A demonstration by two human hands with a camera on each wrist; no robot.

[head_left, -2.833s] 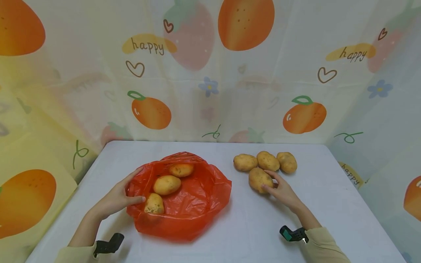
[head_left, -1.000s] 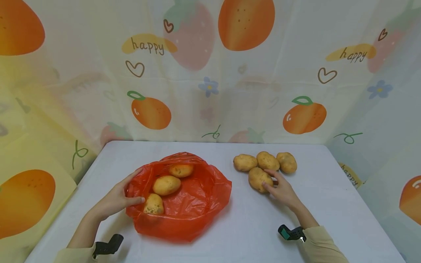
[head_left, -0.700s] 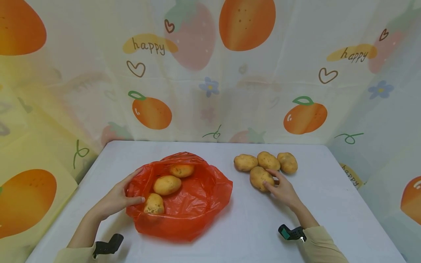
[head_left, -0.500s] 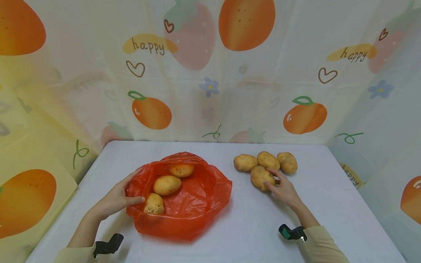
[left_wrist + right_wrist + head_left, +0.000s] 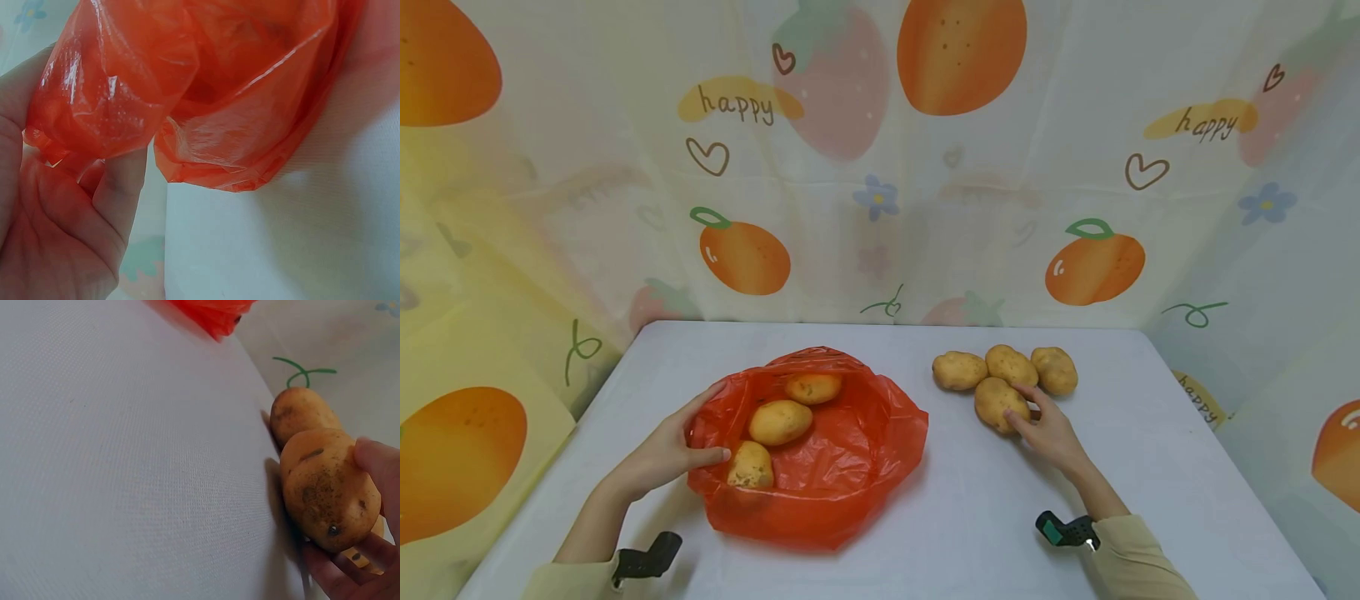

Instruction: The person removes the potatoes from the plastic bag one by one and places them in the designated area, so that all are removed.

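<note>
Red translucent plastic bag [image 5: 850,454], crumpled: on the left part of the white worktop [image 5: 958,517]; mouth upward, longer spread left to right. Contents, three: far yellow-brown oval potato [image 5: 814,388], long axis left to right; smooth middle oval potato [image 5: 780,422], long axis nearly left to right, right end slightly farther off; speckled near potato [image 5: 750,465], lower end hidden by the front rim.

Left hand [image 5: 670,450]: gripping the bag's left side between thumb and fingers.

Plump yellow-brown potato with dark blemishes [image 5: 997,406]: right part of the worktop, before the loose row; long axis slanting from far left to near right; whether it rests on the surface cannot be told.

Right hand [image 5: 1048,435]: thumb and fingers clasped round that potato's right side; well apart from the other hand.

Loose row, three: left tan potato [image 5: 958,371], lying crosswise; central tan potato [image 5: 1011,365], slanting, right end nearer; right tan potato [image 5: 1055,371], rounder.

Backdrop: pale fruit-printed cloth [image 5: 940,192], behind the worktop.
</note>
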